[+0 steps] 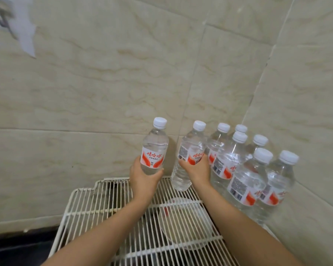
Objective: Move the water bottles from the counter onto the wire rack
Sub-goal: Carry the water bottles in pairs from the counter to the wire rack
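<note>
Gripping one water bottle (153, 148) in the left hand (142, 178), fingers and thumb curled round the clear lower body just under the label, cap up. Held upright and clear above the far edge of the wire rack (96, 206), most likely so the base can come down flat across the bars rather than catch between them.

Clasping a second bottle (181, 177) in the right hand (197, 170), wrapped round the label band at mid-height. Leaning slightly, base at the rack's back right corner, touching or just above the bars; cannot tell which. Grasped near the middle, probably for balance with a full load of water.

Standing further right, packed together on the worktop (306, 239) and tucked into the wall corner just beside the rack: a cluster of bottles (244, 181), six caps countable. Kept tight and upright there, presumably for easy reach, one per hand. Judged early in the job, with neither held bottle yet released onto the bars.
</note>
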### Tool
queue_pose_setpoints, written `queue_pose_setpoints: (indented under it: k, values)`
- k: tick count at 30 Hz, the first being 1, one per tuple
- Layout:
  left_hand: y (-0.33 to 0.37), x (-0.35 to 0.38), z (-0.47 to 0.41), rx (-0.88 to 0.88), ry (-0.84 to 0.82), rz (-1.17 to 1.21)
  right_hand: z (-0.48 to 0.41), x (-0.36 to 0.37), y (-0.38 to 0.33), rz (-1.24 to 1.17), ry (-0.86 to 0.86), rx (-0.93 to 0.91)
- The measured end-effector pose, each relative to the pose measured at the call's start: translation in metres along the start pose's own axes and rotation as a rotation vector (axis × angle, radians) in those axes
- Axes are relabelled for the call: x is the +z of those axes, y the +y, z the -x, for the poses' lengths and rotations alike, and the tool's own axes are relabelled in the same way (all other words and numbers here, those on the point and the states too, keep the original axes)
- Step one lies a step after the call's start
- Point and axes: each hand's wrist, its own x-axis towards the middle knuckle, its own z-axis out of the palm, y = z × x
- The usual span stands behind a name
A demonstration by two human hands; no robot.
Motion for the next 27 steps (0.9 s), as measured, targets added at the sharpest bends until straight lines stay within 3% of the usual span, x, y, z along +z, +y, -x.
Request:
queue_pose_setpoints:
  k: [18, 27]
  values:
    - [0.017, 0.065, 0.019, -0.111, 0.286, -0.128, 0.047, -0.035, 0.045, 0.002, -0.321, -0.01]
    - [0.009, 0.06, 0.031, -0.289, 0.177, -0.243, 0.06, -0.055, 0.054, -0.034, -0.374, 0.004]
